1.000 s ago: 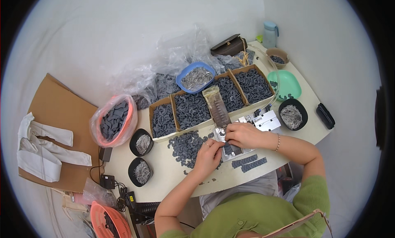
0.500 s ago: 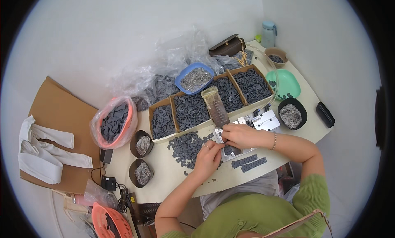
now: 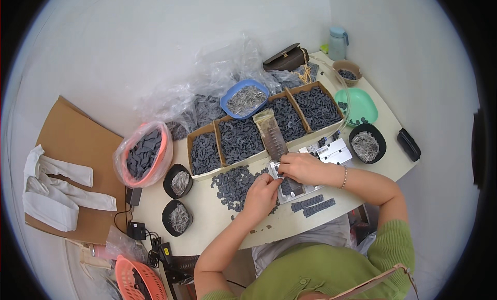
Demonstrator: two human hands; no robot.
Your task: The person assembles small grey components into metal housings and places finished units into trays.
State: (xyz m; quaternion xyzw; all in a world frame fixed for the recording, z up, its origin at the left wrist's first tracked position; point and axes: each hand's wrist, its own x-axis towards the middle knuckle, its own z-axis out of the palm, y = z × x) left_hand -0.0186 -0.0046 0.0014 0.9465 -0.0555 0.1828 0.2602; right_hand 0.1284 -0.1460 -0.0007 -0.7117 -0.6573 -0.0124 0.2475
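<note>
My right hand [image 3: 302,169] reaches over a metal fixture [image 3: 273,170], its fingers bent down at the fixture's left end; what they grip is hidden. Beside it, my left hand [image 3: 262,192] has thumb and forefinger pinched together at the fixture's left edge, and anything between them is too small to name. Dark grey pieces [image 3: 291,188] lie in the fixture below the right hand. Left of my left hand spreads a heap of loose dark grey pieces [image 3: 233,186]. Two joined dark grey strips [image 3: 318,205] rest on the table in front of the fixture.
Behind the fixture stands a divided cardboard box [image 3: 223,164] of dark grey pieces, with a blue bowl [image 3: 224,104] of metal pins on it. Black bowls [image 3: 188,183] of pins flank the work area. A green tray [image 3: 370,105] and black case [image 3: 409,144] are on the right.
My left hand's fingertips have shifted slightly up along the fixture's edge. The right hand has moved a little up and left, showing more of the dark pieces below it.
</note>
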